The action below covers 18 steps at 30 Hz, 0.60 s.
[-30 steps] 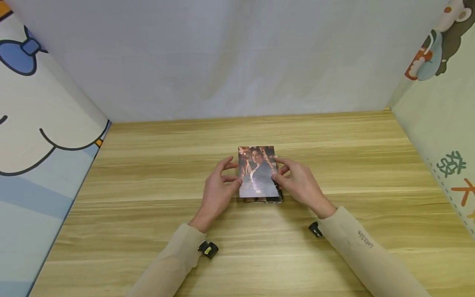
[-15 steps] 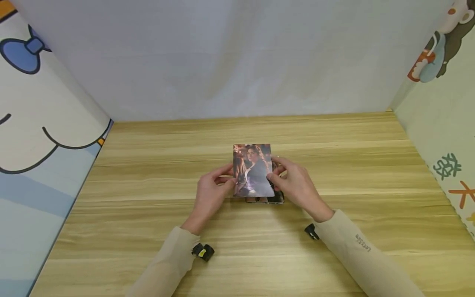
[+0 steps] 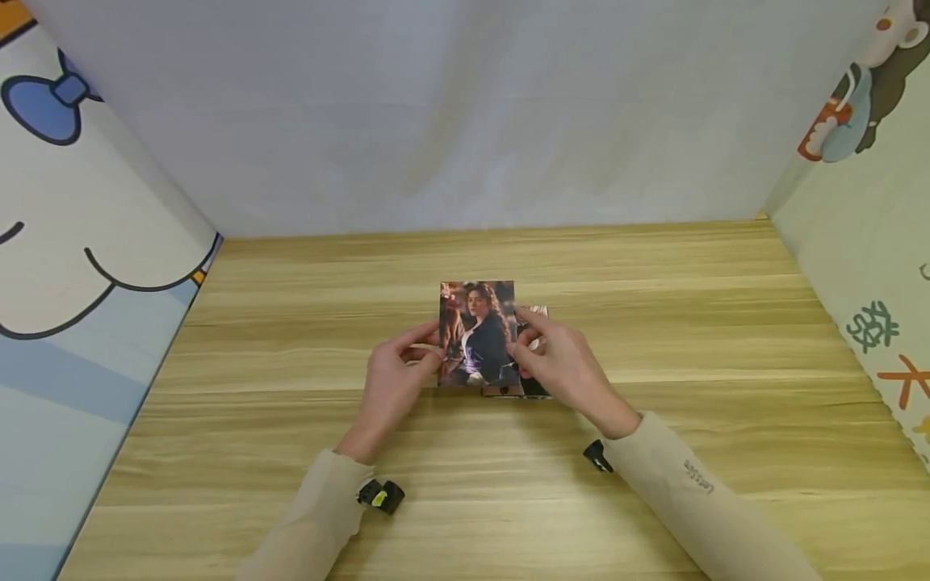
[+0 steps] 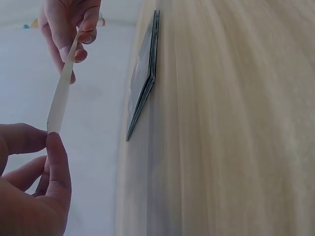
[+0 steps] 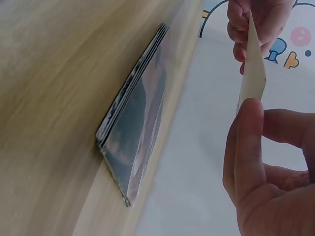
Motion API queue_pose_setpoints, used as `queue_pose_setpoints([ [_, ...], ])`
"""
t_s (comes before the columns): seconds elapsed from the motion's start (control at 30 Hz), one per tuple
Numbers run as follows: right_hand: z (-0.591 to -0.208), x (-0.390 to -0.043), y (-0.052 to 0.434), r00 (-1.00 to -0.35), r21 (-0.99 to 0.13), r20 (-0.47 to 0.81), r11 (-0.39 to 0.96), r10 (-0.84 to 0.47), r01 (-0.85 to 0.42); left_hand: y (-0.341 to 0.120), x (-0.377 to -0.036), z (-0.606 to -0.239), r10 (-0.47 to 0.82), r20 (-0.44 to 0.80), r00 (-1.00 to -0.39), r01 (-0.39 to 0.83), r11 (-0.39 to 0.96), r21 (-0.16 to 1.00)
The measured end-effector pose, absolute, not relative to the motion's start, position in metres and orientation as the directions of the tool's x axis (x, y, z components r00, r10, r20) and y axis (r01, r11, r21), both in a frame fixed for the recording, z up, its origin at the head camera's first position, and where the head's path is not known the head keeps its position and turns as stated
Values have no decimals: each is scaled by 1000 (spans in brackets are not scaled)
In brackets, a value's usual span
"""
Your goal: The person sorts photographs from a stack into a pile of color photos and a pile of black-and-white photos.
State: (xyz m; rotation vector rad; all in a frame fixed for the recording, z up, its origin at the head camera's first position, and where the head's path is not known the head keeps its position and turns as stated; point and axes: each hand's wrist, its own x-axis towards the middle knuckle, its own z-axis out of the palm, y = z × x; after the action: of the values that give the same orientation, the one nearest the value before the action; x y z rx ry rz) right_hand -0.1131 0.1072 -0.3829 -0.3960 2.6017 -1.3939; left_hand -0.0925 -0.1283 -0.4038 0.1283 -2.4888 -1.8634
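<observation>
In the left wrist view, the left hand (image 4: 29,182) pinched one edge of a thin photo card (image 4: 61,93) seen edge-on, while the right hand (image 4: 69,29) pinched its opposite edge. The card was held clear of the wooden table (image 4: 231,128), where a small stack of cards (image 4: 144,78) lay flat nearby.

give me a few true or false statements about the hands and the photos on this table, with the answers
1. Both hands hold one photo. True.
2. That photo lies flat on the stack. False: it is lifted clear of it.
3. The stack rests on the table. True.
4. The left hand is flat on the table. False: it pinches the photo's edge.
5. The right hand pinches the photo's other edge. True.
</observation>
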Motion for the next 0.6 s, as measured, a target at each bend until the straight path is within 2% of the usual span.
queue_pose_setpoints([
  [0.6, -378, -112, 86, -938, -796, 36, 557, -345, -236, -149, -91, -402, -100, -28, -995, -55, 274, 960],
])
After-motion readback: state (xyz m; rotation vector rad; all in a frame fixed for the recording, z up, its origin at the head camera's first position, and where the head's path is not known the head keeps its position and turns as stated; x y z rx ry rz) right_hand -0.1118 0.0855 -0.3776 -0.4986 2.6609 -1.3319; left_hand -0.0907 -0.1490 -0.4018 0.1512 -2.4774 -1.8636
